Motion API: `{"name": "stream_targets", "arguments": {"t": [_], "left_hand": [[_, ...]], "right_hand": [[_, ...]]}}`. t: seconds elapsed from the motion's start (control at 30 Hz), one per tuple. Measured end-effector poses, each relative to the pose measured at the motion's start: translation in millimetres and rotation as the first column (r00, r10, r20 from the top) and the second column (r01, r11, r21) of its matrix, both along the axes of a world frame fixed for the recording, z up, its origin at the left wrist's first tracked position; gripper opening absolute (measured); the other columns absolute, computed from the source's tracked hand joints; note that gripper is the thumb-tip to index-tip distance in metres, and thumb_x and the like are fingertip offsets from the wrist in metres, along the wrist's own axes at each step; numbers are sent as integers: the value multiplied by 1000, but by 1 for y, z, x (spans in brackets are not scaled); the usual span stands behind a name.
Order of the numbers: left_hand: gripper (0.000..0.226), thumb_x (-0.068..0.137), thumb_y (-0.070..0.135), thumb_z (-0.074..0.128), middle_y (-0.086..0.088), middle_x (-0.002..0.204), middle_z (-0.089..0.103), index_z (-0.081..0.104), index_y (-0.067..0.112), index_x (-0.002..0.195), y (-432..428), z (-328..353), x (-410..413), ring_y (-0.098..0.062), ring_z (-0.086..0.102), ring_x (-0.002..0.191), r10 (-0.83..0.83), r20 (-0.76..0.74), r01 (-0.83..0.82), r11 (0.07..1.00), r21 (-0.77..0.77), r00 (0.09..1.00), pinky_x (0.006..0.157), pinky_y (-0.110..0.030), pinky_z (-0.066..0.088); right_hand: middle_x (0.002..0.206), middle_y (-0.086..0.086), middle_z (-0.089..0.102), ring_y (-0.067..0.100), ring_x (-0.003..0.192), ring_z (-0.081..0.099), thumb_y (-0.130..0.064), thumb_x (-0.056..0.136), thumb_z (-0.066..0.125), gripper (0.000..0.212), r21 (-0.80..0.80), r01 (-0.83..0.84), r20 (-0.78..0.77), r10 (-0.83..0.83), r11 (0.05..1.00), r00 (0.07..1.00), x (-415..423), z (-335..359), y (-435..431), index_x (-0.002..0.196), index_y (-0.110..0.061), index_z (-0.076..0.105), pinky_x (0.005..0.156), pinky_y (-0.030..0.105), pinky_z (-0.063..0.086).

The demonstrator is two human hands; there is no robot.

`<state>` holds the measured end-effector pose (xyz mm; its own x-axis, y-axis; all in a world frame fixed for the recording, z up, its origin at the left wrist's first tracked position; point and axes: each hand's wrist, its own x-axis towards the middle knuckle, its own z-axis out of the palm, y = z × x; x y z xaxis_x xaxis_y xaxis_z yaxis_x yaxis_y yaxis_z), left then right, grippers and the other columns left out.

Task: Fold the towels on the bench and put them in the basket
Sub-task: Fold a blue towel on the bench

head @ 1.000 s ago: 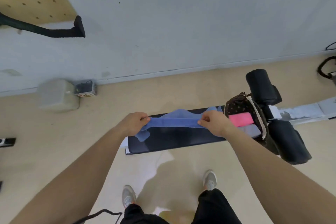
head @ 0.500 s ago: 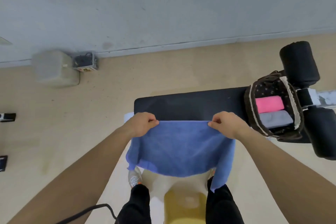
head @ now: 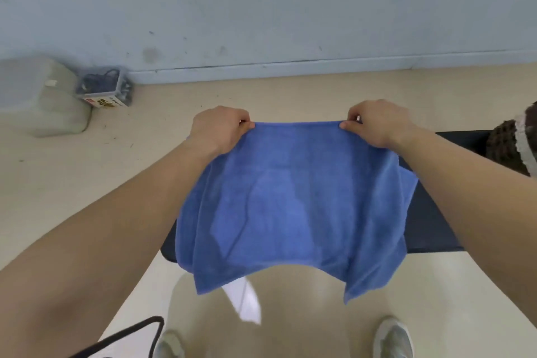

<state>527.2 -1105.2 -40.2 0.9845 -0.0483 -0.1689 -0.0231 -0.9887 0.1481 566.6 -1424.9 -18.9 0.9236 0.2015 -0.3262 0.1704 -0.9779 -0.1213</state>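
Observation:
A blue towel (head: 293, 203) hangs spread out in the air in front of me, above the black bench (head: 427, 221). My left hand (head: 218, 131) pinches its top left corner. My right hand (head: 377, 122) pinches the top right corner. The towel's lower edge hangs loose and hides most of the bench. The dark dotted basket (head: 511, 145) with a pale trim stands on the bench at the right edge of the view, mostly cut off.
A pale plastic container (head: 40, 96) and a small box of dark cables (head: 104, 87) sit on the floor by the wall at the left. My shoes (head: 392, 337) show below, and a black cable (head: 125, 334) hangs at lower left.
My hands have raised the towel higher and held it wider, so it hangs flat between them. The view has shifted left, and the basket has slid to the right edge.

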Motion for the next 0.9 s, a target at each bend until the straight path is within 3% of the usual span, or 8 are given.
{"name": "stream_targets", "arguments": {"t": [0.13,0.3,0.47,0.7,0.9], "left_hand": [[28,98,48,46,3,105,67,68,31,103,2,-35,3,-24,60,100,-5,24,6,1000,-24,1000,78,-37,46],[33,98,42,47,-1,121,61,62,25,122,10,-29,-35,-27,53,117,71,246,-57,996,-62,967,95,-43,43],[39,96,35,50,-3,135,54,56,22,133,20,-6,-120,-27,49,123,164,253,-130,981,-146,953,97,-43,45],[40,97,32,48,1,138,52,52,26,136,31,8,-233,-25,54,119,257,137,-233,958,-170,957,91,-41,50],[41,98,26,50,-3,139,53,52,23,138,39,-13,-253,-26,55,121,353,171,-291,906,-308,920,96,-41,49]], "right_hand": [[106,1,65,26,97,58,-54,96,49,32,-27,36,104,-33,999,994,0,-36,1,95,-28,66,74,34,42],[131,7,55,30,123,46,-42,99,41,38,-42,67,321,-50,997,946,-40,-33,6,126,-24,62,99,44,36],[130,6,55,30,120,47,-35,96,45,38,-40,22,425,-3,999,905,-122,-13,13,129,-21,60,97,42,37],[141,0,49,26,128,43,-39,99,41,45,-10,-95,322,94,995,942,-226,-1,43,141,-25,49,99,40,36],[148,-3,42,26,132,40,-42,99,42,50,84,-162,254,136,983,958,-263,-19,75,147,-26,42,106,41,35]]}}
